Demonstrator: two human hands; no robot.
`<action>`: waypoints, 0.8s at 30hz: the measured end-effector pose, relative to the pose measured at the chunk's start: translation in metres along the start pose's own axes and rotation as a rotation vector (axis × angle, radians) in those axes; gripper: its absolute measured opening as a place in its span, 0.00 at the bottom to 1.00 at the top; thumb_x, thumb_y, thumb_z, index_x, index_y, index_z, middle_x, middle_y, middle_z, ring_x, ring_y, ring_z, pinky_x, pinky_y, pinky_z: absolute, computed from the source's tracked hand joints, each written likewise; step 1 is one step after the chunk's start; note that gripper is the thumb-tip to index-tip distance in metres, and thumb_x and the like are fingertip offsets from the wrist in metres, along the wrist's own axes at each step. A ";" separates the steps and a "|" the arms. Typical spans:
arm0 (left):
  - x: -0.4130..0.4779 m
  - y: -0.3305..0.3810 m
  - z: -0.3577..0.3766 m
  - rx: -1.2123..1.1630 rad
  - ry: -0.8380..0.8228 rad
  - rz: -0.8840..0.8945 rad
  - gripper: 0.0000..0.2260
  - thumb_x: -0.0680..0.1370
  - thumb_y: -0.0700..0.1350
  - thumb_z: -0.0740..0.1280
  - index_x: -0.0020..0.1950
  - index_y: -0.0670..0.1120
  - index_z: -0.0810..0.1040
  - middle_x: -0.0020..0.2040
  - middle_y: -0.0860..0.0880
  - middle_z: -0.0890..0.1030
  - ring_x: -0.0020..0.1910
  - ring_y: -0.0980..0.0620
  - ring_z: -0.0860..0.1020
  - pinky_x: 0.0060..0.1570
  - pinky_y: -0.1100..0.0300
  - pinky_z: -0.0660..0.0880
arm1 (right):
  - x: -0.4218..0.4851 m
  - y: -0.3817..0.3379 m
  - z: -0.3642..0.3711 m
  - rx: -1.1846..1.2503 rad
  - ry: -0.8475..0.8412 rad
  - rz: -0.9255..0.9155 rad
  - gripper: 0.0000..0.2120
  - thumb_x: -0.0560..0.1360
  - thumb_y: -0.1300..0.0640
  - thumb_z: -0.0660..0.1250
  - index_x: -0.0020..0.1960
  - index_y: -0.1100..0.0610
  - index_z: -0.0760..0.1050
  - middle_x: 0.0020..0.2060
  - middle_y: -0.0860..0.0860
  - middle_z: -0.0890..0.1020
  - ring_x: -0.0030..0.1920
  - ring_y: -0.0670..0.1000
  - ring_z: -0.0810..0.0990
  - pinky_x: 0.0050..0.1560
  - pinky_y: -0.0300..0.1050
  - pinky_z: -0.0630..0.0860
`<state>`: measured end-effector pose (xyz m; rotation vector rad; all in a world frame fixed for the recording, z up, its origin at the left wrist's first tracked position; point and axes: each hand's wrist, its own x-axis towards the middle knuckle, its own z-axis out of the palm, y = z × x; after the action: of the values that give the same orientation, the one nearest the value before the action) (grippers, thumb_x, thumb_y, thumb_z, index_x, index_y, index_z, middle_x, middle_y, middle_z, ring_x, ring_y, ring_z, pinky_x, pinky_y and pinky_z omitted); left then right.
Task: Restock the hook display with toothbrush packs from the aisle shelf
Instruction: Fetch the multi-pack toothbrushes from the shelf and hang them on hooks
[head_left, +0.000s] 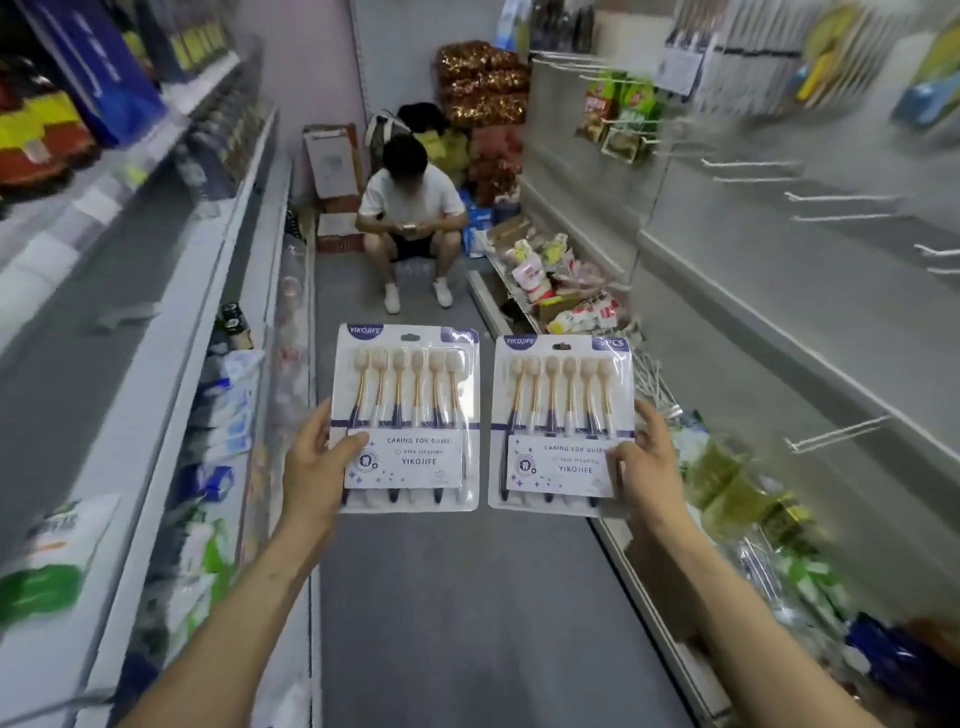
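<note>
You hold one toothbrush pack in each hand, both upright and facing you, side by side over the grey floor in the middle of the aisle. Your left hand grasps the left pack at its lower left edge, with the thumb lying across the front of the white label and the fingers hidden behind the card. Your right hand grasps the right pack at its lower right edge in the same way, thumb on the label. The two packs are close together with a narrow gap between them and do not touch. Each shows a row of brushes with pale heads at the top and dark and white handles below.

The hook display stands on your right, a grey panel with bare white hooks sticking out; one bare hook is near your right hand, and others are higher and farther. Farther along the panel a few green and red snack packets hang from hooks. The aisle shelf runs along your left, holding blurred white, blue and green packets. At the far end a person in a white shirt sits low, bent over something held in both hands, with a cardboard box and piled goods behind.
</note>
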<state>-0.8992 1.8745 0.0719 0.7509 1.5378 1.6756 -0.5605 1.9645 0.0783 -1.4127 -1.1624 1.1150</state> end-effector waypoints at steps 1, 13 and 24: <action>0.027 0.006 0.014 0.006 -0.034 0.010 0.22 0.79 0.35 0.71 0.69 0.56 0.79 0.61 0.52 0.86 0.60 0.48 0.84 0.61 0.43 0.81 | 0.016 -0.007 0.004 -0.001 0.038 -0.003 0.32 0.76 0.75 0.58 0.74 0.49 0.67 0.56 0.44 0.81 0.45 0.32 0.82 0.41 0.29 0.77; 0.287 0.012 0.157 -0.005 -0.256 0.013 0.24 0.79 0.33 0.70 0.72 0.51 0.76 0.59 0.50 0.86 0.56 0.48 0.86 0.52 0.51 0.81 | 0.220 -0.041 0.063 0.138 0.299 0.000 0.29 0.77 0.73 0.58 0.71 0.46 0.67 0.58 0.46 0.83 0.56 0.46 0.84 0.54 0.47 0.84; 0.495 0.018 0.260 0.002 -0.384 -0.051 0.24 0.78 0.33 0.72 0.70 0.53 0.78 0.59 0.51 0.87 0.56 0.49 0.86 0.52 0.51 0.82 | 0.394 -0.059 0.130 0.215 0.365 0.078 0.32 0.73 0.66 0.59 0.63 0.30 0.72 0.61 0.48 0.84 0.59 0.55 0.85 0.57 0.66 0.83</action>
<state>-0.9685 2.4295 0.0924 0.9630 1.2763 1.3949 -0.6441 2.3744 0.0917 -1.4277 -0.7129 0.9537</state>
